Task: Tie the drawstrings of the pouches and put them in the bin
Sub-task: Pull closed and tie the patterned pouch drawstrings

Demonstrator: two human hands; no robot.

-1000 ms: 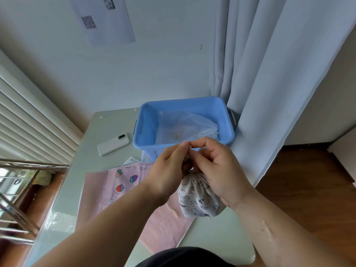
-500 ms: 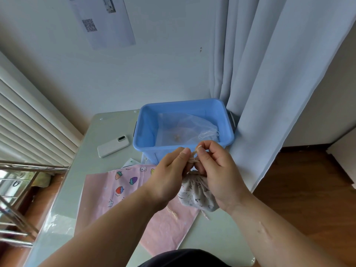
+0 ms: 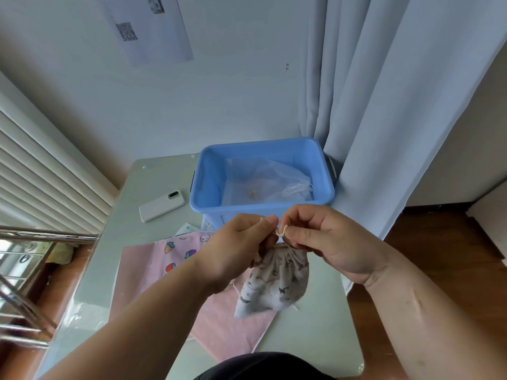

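Head view: pale green glass tabletop (image 3: 315, 338) pushed against a white wall, grey curtain (image 3: 397, 105) on the right, white blinds (image 3: 41, 171) on the left, wood floor (image 3: 439, 256) beyond. Sheet with a QR code (image 3: 148, 26) is stuck on the wall. Blue bin (image 3: 260, 207) stands at the far end of the tabletop, touching the curtain, with a white mesh pouch (image 3: 263, 176) lying inside. White phone (image 3: 162, 205) lies just left of the bin. Pink fruit-print cloth (image 3: 219, 325) lies flat on the near side. Left hand (image 3: 236, 250) and right hand (image 3: 326, 242) are raised in front of the bin, fingers of both curled and pinching the drawstring (image 3: 281, 231) at the gathered neck of a small printed pouch (image 3: 274, 286). Pouch hangs in the air over the pink cloth, mouth cinched.

Versus half a second ago: hands have drawn slightly apart, a small loop of drawstring now shows between them, and more of the pouch is visible. Bin, phone and pink cloth are unmoved.
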